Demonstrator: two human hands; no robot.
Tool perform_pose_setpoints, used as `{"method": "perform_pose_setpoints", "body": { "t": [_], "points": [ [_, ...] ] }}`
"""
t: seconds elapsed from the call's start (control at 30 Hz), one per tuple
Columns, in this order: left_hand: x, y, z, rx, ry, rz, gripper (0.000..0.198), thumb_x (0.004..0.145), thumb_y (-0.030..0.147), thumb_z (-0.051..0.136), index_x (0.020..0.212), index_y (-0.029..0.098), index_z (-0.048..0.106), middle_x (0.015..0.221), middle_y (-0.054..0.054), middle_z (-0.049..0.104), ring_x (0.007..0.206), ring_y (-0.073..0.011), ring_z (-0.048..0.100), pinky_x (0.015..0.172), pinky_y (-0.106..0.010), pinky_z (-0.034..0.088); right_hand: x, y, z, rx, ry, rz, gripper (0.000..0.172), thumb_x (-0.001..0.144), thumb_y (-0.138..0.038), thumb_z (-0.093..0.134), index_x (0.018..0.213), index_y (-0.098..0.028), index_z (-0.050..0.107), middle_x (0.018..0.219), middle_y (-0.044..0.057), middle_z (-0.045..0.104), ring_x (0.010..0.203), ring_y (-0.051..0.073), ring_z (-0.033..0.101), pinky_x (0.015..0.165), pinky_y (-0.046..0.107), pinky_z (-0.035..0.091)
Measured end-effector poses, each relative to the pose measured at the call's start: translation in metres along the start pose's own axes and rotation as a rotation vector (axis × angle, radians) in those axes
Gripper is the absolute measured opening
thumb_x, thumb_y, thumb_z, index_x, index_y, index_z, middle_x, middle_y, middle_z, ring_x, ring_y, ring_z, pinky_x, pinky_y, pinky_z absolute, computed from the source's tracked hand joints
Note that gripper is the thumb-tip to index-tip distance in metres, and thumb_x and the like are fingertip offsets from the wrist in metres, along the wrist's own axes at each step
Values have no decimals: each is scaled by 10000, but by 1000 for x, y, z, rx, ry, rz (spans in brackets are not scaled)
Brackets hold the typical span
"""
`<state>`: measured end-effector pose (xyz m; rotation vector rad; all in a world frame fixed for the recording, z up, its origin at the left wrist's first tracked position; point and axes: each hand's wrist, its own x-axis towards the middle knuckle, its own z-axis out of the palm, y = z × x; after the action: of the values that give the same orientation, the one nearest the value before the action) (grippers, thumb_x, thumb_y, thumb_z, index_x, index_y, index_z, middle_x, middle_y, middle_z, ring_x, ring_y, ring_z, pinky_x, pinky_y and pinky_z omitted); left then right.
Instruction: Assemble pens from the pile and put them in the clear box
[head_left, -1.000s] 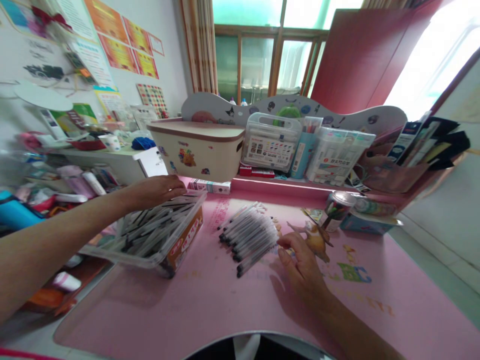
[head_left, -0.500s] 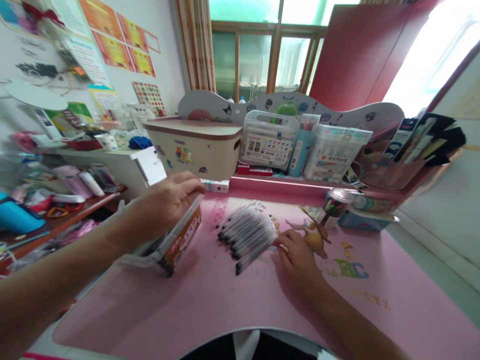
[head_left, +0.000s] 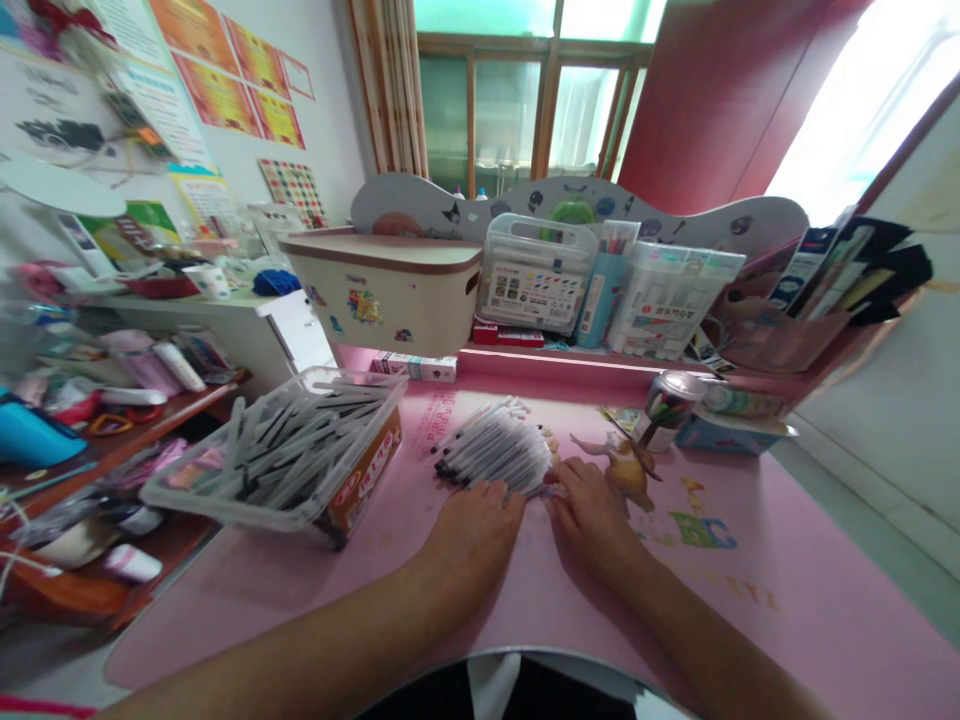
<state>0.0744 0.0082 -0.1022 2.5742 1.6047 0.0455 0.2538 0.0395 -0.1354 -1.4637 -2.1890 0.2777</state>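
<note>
A pile of clear pens with black ends (head_left: 495,440) lies slantwise on the pink desk (head_left: 420,610). My left hand (head_left: 480,530) is closed at the near side of the pile, its curled fingers over the nearest pen. At the pens' right ends, my right hand (head_left: 592,515) rests low on the desk, fingertips pressed together against a pen end. The fingertips are partly hidden. To the left stands a clear plastic box (head_left: 300,515), lidless and filled with many more loose pens (head_left: 300,440).
A cream lidded bin (head_left: 390,300), a clear marker case (head_left: 536,275) and another marker box (head_left: 675,300) line the back shelf. On the right are a can of pens (head_left: 667,410) and a blue box (head_left: 724,435). A cluttered shelf (head_left: 150,410) stands left of the desk.
My left hand has moved from above the plastic box rightward and down to the near side of the pen pile. My right hand has stayed at the pens' right ends.
</note>
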Motion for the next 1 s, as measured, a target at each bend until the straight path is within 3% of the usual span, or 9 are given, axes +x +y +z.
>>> {"method": "perform_pose_setpoints", "body": {
  "t": [0.17, 0.37, 0.57, 0.63, 0.7, 0.83, 0.9, 1.0],
  "points": [
    [8, -2, 1, 24, -19, -63, 250, 894, 85, 449, 1056, 154, 628, 985, -109, 683, 907, -267, 649, 750, -372, 512, -2, 0, 3, 59, -22, -50, 204, 839, -49, 527, 954, -179, 634, 962, 71, 629, 933, 240, 524, 832, 360, 412],
    [10, -1, -9, 32, -12, -31, 237, 882, 87, 451, 998, 141, 652, 1012, -122, 666, 967, -281, 621, 799, -400, 508, -3, 4, 4, 14, 89, -68, 302, 810, -59, 561, 1086, -161, 629, 1051, 108, 598, 971, 261, 521, 864, 390, 421],
    [-5, 9, -25, -38, 123, 35, 282, 830, 19, 437, 961, 134, 660, 985, -130, 646, 932, -278, 593, 778, -393, 487, -1, 3, -1, 42, 69, -217, 221, 840, -83, 523, 946, -196, 680, 1004, 90, 643, 940, 252, 534, 840, 388, 425],
    [-8, 10, -30, -216, 225, 42, 265, 836, 43, 456, 975, 150, 655, 968, -112, 651, 926, -260, 591, 803, -383, 474, 0, 1, -6, 179, 68, -245, 255, 877, -89, 465, 969, -192, 680, 973, 89, 652, 921, 238, 555, 836, 378, 435],
    [-8, 11, -35, -555, 309, 12, 206, 856, 126, 510, 1011, 177, 637, 917, -69, 653, 858, -222, 596, 774, -344, 471, 0, -3, -11, 383, 50, -252, 274, 920, -138, 435, 1046, -198, 671, 995, 88, 650, 940, 229, 572, 847, 366, 445],
    [0, 15, -33, -1320, 295, -63, 253, 817, 285, 627, 1051, 188, 614, 763, 0, 593, 690, -152, 551, 649, -263, 448, -4, -9, -17, 771, -99, -123, 269, 964, -287, 466, 1122, -230, 676, 972, 57, 654, 965, 226, 586, 886, 361, 447],
    [7, 17, -23, -1452, 285, -78, 241, 824, 296, 618, 1034, 179, 628, 744, 6, 572, 685, -142, 531, 666, -260, 440, -7, -10, -14, 919, -180, -18, 285, 962, -351, 485, 1082, -216, 705, 870, 46, 650, 908, 226, 595, 861, 360, 459],
    [15, 19, -2, -1404, 322, -119, 157, 870, 293, 557, 915, 170, 643, 746, -5, 575, 717, -146, 530, 708, -265, 437, -10, -8, -5, 1010, -237, 91, 283, 927, -383, 538, 1069, -201, 702, 808, 28, 634, 838, 211, 582, 806, 342, 469]
  ]
}}
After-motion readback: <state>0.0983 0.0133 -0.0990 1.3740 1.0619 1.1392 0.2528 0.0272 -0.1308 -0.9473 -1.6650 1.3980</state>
